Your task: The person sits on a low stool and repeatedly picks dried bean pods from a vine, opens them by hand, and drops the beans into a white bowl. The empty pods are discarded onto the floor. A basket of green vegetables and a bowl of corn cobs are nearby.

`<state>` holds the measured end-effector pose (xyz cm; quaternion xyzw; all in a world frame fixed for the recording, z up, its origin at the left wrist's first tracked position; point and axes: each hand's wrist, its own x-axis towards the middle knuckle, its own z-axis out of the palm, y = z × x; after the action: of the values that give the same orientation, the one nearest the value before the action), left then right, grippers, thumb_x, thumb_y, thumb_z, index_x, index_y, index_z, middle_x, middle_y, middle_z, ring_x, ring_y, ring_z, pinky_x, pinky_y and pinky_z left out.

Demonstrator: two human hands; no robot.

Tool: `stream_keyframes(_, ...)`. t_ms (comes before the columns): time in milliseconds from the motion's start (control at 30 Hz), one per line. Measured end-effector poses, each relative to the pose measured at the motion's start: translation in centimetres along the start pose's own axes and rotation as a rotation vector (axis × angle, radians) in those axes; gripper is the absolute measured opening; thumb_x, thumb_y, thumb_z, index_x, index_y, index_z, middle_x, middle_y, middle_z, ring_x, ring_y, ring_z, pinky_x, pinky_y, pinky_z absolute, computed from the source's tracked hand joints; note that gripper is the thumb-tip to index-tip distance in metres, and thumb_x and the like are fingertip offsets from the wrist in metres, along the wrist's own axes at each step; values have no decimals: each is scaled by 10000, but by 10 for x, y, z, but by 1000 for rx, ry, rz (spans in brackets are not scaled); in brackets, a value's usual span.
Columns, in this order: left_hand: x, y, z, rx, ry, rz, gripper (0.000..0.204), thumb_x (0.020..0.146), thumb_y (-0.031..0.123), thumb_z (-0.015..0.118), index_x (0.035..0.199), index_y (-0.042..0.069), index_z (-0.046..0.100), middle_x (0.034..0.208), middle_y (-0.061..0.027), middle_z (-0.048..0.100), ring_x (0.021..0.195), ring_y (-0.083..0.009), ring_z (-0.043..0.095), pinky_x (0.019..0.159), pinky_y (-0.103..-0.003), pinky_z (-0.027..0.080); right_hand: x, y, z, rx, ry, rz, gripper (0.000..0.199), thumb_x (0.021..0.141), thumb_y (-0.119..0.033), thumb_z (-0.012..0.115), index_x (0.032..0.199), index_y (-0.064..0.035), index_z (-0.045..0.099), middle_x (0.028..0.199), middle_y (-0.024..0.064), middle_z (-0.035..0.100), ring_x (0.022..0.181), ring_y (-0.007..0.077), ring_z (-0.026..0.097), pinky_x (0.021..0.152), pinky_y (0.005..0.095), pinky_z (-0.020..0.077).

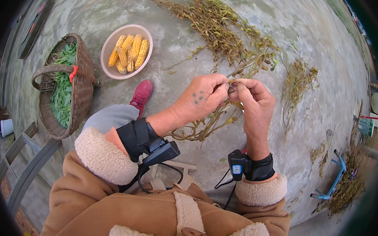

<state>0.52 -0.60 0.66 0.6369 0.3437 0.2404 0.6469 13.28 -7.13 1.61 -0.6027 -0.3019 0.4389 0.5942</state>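
Observation:
In front of me, my left hand (201, 94) and my right hand (256, 103) meet fingertip to fingertip. Both are closed in a pinch on a small dry bean pod (232, 87), which looks split, with dark purplish seeds showing. The fingers hide most of it. Dried bean stalks (208, 127) with brown pods lie under and behind my hands. They run on toward a larger heap of dried bean plants (223, 28) farther off on the concrete. Whether the pod is still joined to a stalk I cannot tell.
At the left a pink basin (106, 66) holds several corn cobs (130, 51). Beside it stands a wicker basket (80, 97) of green leaves (63, 89). A smaller dry plant bunch (299, 82) lies right. A blue metal frame (334, 181) stands at the far right.

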Motion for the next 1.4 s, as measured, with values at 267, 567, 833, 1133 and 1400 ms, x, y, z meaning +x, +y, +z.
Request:
stream_keyframes(267, 3, -4, -2, 179, -16, 145, 183, 837, 110, 435, 730, -22, 503, 655, -104, 560, 560, -133, 569, 513, -276, 439, 4, 0, -4, -73, -73, 19, 132, 786, -68, 629, 870, 19, 575, 770, 42, 623, 654, 70, 582, 591, 174, 461)
stream_keyframes(567, 7, 1, -10, -311, -158, -184, 203, 891, 196, 458, 896, 30, 576, 724, 2, 580, 595, -36, 530, 508, -167, 391, 6, -6, -10, 48, -84, 81, 141, 811, -45, 585, 927, 34, 571, 793, 68, 626, 679, 98, 605, 620, 201, 492)
stream_keyframes(833, 6, 1, -10, -306, -163, -197, 160, 858, 195, 549, 903, 46, 586, 720, 36, 573, 586, -18, 510, 505, -144, 359, 5, -6, -9, -147, -107, -43, 160, 846, -68, 545, 966, 35, 568, 807, 68, 626, 705, 93, 607, 621, 203, 495)
stream_keyframes(1133, 11, -9, -13, -419, -196, -264, 117, 851, 144, 560, 880, 34, 585, 753, 10, 570, 634, -44, 514, 557, -168, 395, 4, -5, -11, -162, -84, -31, 162, 798, 0, 520, 947, 20, 577, 714, 57, 622, 658, 95, 605, 581, 210, 469)
stream_keyframes(1400, 11, -9, -12, -422, -109, -277, 106, 845, 131, 570, 877, 32, 587, 767, -9, 592, 631, -50, 525, 557, -179, 420, 6, 1, -11, -423, 62, -259, 145, 787, 5, 535, 923, 9, 587, 741, 78, 613, 662, 112, 603, 579, 230, 456)
